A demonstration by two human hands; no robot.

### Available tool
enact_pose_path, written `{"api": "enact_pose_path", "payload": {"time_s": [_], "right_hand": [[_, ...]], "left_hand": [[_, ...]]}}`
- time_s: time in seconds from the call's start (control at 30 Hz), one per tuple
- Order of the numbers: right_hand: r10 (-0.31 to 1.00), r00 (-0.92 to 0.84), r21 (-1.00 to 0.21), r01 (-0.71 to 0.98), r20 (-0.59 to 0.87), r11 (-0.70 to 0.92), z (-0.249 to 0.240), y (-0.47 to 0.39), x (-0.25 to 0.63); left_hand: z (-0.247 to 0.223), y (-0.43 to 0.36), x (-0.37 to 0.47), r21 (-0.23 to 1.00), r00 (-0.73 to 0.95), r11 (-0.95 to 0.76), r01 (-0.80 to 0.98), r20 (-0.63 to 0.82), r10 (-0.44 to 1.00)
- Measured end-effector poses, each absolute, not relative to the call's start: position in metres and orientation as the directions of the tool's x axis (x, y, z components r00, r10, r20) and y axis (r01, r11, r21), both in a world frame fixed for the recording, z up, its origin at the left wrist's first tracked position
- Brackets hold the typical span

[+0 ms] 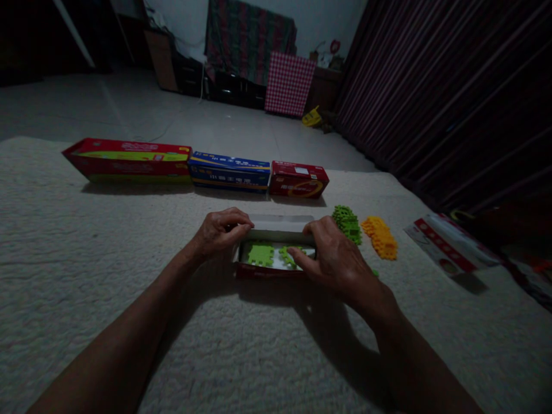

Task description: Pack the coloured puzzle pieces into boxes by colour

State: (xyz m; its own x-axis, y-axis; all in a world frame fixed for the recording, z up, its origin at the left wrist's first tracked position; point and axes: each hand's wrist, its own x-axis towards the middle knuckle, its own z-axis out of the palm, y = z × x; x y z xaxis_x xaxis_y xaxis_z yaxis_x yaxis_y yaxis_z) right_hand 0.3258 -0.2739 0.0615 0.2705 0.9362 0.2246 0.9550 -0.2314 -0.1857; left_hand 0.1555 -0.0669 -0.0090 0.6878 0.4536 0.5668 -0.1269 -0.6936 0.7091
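In front of me an open small box [268, 272], dark red outside and pale inside, sits on the quilted cloth, its lid flap [280, 223] raised at the back. Inside lie two light-green notched plastic pieces, a left one [260, 254] and a right one [285, 256], on something white. My left hand [224, 231] pinches the back left corner at the flap with thumb and fingers. Curled over the box's right end, my right hand [336, 253] grips the back edge, its thumb reaching in over the right green piece. Whether that thumb touches the piece I cannot tell.
Behind the box stand a long red-and-yellow box [138, 161], a blue box [230, 172] and a red box [298, 179] in a row. To the right are stacked green pieces [346, 223], orange pieces [380, 237] and a white-and-red box [451, 244]. A dark curtain [440, 92] hangs beyond.
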Motion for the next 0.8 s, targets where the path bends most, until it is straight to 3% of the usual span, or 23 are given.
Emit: {"api": "enact_pose_path", "payload": {"time_s": [0.13, 0.37, 0.5, 0.8], "right_hand": [[0.972, 0.187, -0.266, 0.953, 0.143, -0.144, 0.07, -0.28, 0.339], [0.983, -0.182, -0.46, 0.87, 0.032, 0.176, 0.07, -0.267, 0.353], [0.969, -0.223, -0.447, 0.881, -0.106, 0.154, 0.075, -0.256, 0.361], [0.943, -0.071, -0.344, 0.938, -0.325, -0.048, 0.094, -0.248, 0.352]], "left_hand": [[-0.009, -0.068, 0.156, 0.712, 0.681, -0.69, -0.131, 0.571, 0.459], [-0.01, -0.067, 0.156, 0.697, 0.681, -0.706, -0.128, 0.579, 0.448], [-0.009, -0.067, 0.156, 0.699, 0.686, -0.704, -0.126, 0.574, 0.447], [-0.01, -0.067, 0.156, 0.7, 0.68, -0.7, -0.141, 0.582, 0.446]]}}
